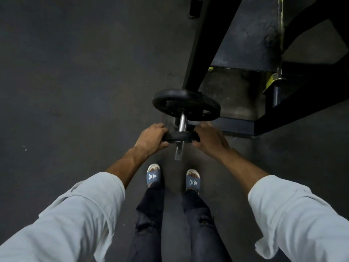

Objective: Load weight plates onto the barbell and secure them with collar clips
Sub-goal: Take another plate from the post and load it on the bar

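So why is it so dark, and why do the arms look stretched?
Head view: the lighting is dim, so the small weight plate held by the left hand and right hand blends into the floor; only the barbell glints; its wide-angle lens balloons the white sleeves.

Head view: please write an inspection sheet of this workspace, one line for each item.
Surface: dark grey floor, scuffed.
Job's things: large black round weight plate and small black round weight plate both on the shiny steel barbell sleeve; collar clips not seen.
Clutter: nothing seen.
Grips: left hand and right hand each hold the small plate's rim.
Cables: nothing seen.
Surroundings: black metal frame with yellow-green parts; blue-grey sandals.
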